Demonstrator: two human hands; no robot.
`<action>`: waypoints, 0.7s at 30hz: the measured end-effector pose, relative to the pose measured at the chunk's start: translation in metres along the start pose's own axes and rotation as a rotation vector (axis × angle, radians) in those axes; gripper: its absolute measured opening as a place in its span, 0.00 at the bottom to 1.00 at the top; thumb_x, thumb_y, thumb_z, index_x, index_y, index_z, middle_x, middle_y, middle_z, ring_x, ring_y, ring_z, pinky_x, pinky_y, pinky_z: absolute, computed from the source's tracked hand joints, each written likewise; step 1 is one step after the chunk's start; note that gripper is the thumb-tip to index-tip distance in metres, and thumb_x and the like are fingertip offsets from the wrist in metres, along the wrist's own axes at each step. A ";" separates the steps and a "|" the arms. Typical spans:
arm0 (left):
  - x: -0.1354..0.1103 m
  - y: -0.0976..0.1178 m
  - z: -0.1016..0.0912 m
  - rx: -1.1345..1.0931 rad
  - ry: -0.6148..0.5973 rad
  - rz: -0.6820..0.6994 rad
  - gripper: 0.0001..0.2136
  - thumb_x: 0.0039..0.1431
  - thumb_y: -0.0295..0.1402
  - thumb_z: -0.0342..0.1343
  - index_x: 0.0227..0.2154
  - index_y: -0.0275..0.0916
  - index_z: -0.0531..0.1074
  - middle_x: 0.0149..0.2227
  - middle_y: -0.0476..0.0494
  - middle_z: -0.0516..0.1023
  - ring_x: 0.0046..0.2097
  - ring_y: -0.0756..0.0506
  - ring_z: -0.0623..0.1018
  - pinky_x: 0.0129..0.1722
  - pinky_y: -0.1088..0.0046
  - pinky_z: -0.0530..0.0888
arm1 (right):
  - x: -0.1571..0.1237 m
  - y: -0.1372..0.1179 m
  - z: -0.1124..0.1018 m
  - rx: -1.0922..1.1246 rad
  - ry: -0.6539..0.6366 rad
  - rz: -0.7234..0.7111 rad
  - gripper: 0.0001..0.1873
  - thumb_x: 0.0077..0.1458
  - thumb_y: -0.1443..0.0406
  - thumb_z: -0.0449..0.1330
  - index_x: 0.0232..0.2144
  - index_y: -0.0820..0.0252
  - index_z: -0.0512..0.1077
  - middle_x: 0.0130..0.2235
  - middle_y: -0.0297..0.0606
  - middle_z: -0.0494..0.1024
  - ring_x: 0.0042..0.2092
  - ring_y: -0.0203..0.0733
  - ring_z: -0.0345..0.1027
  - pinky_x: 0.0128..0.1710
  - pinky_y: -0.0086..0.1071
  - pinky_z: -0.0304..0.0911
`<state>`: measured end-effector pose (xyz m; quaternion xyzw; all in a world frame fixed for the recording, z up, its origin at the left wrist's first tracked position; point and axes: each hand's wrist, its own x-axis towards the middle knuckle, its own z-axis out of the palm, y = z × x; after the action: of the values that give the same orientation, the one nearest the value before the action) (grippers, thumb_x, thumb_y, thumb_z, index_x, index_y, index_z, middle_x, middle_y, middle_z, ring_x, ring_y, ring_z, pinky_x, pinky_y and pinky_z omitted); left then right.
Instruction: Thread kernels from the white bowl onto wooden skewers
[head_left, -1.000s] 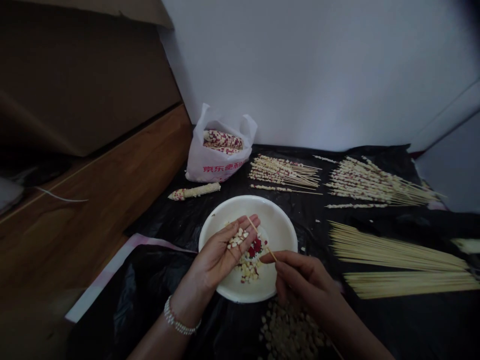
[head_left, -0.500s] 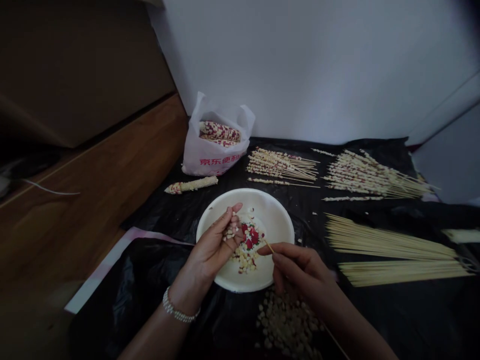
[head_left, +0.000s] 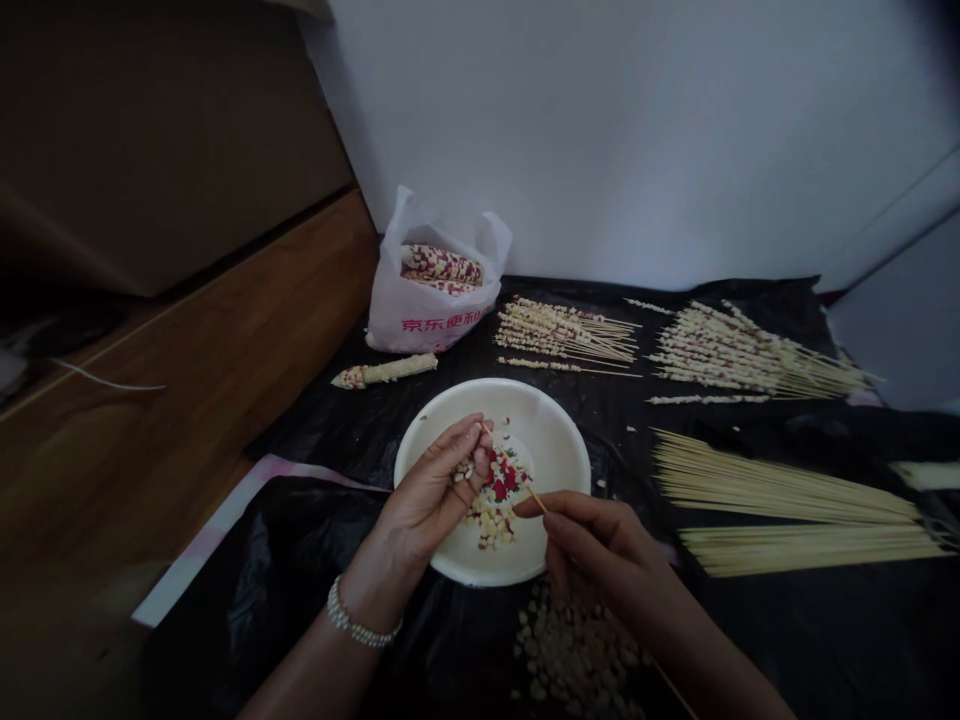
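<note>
Bamboo skewer (head_left: 537,499) and corn kernels (head_left: 465,467) were the things in hand, both over the white basin (head_left: 559,430) near the middle of the black plastic sheet (head_left: 300,580). The right hand (head_left: 600,530) pinched the skewer between thumb and fingers, close behind its tip; the tail ran out beneath, toward the sheet's near edge. The left hand (head_left: 435,490) was curled around several kernels, its thumb and fingertips pressed together; whether they gripped a single kernel I could not tell. The step seemed to be threading kernels onto the skewer, and the next move appeared to call for a kernel squared up to the point and a straight, gentle push.

Curled fingers partly hid the kernels, and the right hand overhung a loose kernel pile (head_left: 577,645) at the near edge. Toward the right edge lay two bundles of plain skewers (head_left: 780,485); along the far edge, two stacks of loaded skewers (head_left: 739,350) and a plastic bag (head_left: 435,320) of corn cobs (head_left: 442,263). A partly stripped cob (head_left: 394,370) lay just before the bag.
</note>
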<state>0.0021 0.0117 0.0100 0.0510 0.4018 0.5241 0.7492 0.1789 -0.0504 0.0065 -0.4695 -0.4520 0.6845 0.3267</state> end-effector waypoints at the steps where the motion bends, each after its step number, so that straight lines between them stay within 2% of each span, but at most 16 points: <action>1: 0.000 0.000 0.000 -0.003 0.003 0.003 0.08 0.54 0.18 0.57 0.35 0.32 0.77 0.35 0.41 0.79 0.33 0.53 0.79 0.32 0.84 0.77 | 0.000 -0.001 0.000 -0.002 -0.001 0.007 0.23 0.58 0.51 0.54 0.49 0.60 0.72 0.17 0.29 0.70 0.18 0.27 0.52 0.19 0.25 0.46; 7: 0.001 -0.001 -0.002 -0.003 -0.022 0.014 0.08 0.53 0.17 0.57 0.34 0.33 0.77 0.34 0.44 0.79 0.30 0.55 0.78 0.32 0.84 0.76 | 0.001 0.000 0.001 -0.043 -0.008 0.012 0.24 0.58 0.51 0.54 0.49 0.60 0.72 0.17 0.29 0.70 0.18 0.27 0.52 0.19 0.24 0.46; 12: 0.000 -0.001 -0.001 0.037 -0.064 0.034 0.09 0.55 0.18 0.57 0.37 0.33 0.77 0.40 0.40 0.80 0.34 0.53 0.79 0.35 0.83 0.77 | 0.001 0.000 0.000 -0.058 0.024 0.014 0.23 0.58 0.52 0.53 0.48 0.59 0.73 0.17 0.29 0.70 0.18 0.28 0.53 0.19 0.24 0.47; 15: -0.002 -0.001 0.001 0.043 -0.041 0.039 0.10 0.55 0.18 0.56 0.38 0.33 0.77 0.42 0.39 0.80 0.36 0.53 0.79 0.37 0.83 0.77 | 0.001 0.000 -0.001 -0.058 0.028 0.010 0.23 0.58 0.52 0.53 0.48 0.60 0.73 0.17 0.29 0.70 0.18 0.27 0.53 0.19 0.24 0.47; 21: 0.001 -0.001 0.000 -0.034 0.011 0.004 0.13 0.56 0.17 0.54 0.41 0.34 0.76 0.38 0.40 0.80 0.35 0.52 0.80 0.36 0.82 0.78 | 0.000 0.003 -0.001 -0.026 0.010 0.019 0.23 0.59 0.51 0.53 0.48 0.59 0.72 0.17 0.29 0.69 0.18 0.27 0.52 0.18 0.24 0.46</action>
<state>0.0030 0.0122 0.0093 0.0361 0.3970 0.5324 0.7468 0.1794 -0.0507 0.0039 -0.4815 -0.4546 0.6793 0.3164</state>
